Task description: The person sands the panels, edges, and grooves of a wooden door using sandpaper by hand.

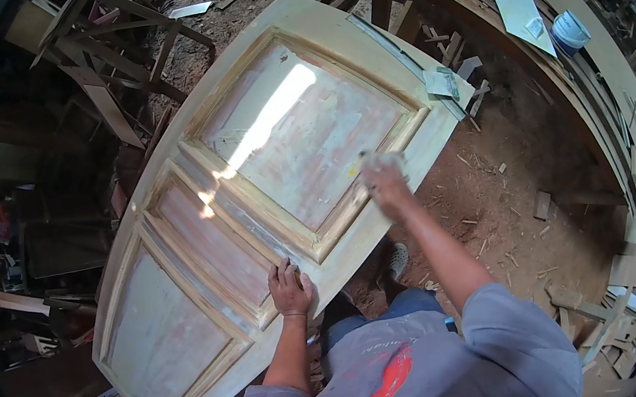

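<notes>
A large pale wooden panel (248,232) with three framed sections lies across the view, light glaring off its widest section. My left hand (290,288) rests on its near edge beside the middle section, fingers slightly spread and nothing visible in them. Over the near moulding of the widest section is my right hand (386,176), blurred by motion. Its fingers are smeared, and a pale shape at them is too blurred to name. A small yellow mark shows on the panel just left of that hand.
A white and blue tub (570,31) and a pale board (514,0) sit on the curved wooden structure at right. At the panel's right end lies a small flat piece (441,83). Wood scraps litter the dirt floor (487,200). Timber frames (118,56) stand upper left.
</notes>
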Available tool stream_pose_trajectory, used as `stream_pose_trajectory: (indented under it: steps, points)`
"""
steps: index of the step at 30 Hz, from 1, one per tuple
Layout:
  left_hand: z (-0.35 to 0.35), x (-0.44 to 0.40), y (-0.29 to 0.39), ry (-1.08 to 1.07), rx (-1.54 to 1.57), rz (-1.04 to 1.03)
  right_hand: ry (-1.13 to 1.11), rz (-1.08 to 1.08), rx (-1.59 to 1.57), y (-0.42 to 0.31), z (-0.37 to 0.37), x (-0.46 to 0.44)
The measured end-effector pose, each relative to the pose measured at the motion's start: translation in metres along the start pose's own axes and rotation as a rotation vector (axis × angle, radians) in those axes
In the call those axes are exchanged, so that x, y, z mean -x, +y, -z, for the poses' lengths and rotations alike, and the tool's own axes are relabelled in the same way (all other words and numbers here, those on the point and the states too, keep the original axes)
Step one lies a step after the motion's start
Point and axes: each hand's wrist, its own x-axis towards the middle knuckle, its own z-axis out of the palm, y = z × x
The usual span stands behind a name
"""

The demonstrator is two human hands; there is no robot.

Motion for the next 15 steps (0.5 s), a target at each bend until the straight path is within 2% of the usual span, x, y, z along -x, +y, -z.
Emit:
stream_pose_trajectory:
  steps: [1,2,3,6,10,12,15]
  points:
    - [0.000,0.000,0.000,-0.002,-0.004,0.002,-0.011,-0.053,0.032,0.021,0.015,-0.013]
    - [0.000,0.000,0.000,-0.004,-0.007,0.004,0.144,-0.085,-0.002,0.045,0.017,-0.025]
    - [-0.001,-0.001,-0.001,0.002,-0.004,0.004,0.118,-0.196,0.056,0.050,0.041,-0.038]
    - [-0.001,0.002,-0.002,0.002,0.001,0.005,0.251,-0.188,0.194,0.071,0.037,-0.051]
    - [-0.001,-0.003,0.002,-0.004,0.004,0.014,0.232,-0.180,0.220,0.012,-0.009,-0.021]
    - [0.002,0.000,0.000,-0.008,-0.001,0.019,0.184,-0.081,0.135,-0.020,-0.021,0.004]
    - [0.000,-0.001,0.000,-0.013,0.002,0.005,0.132,-0.017,0.053,-0.022,-0.010,0.009]
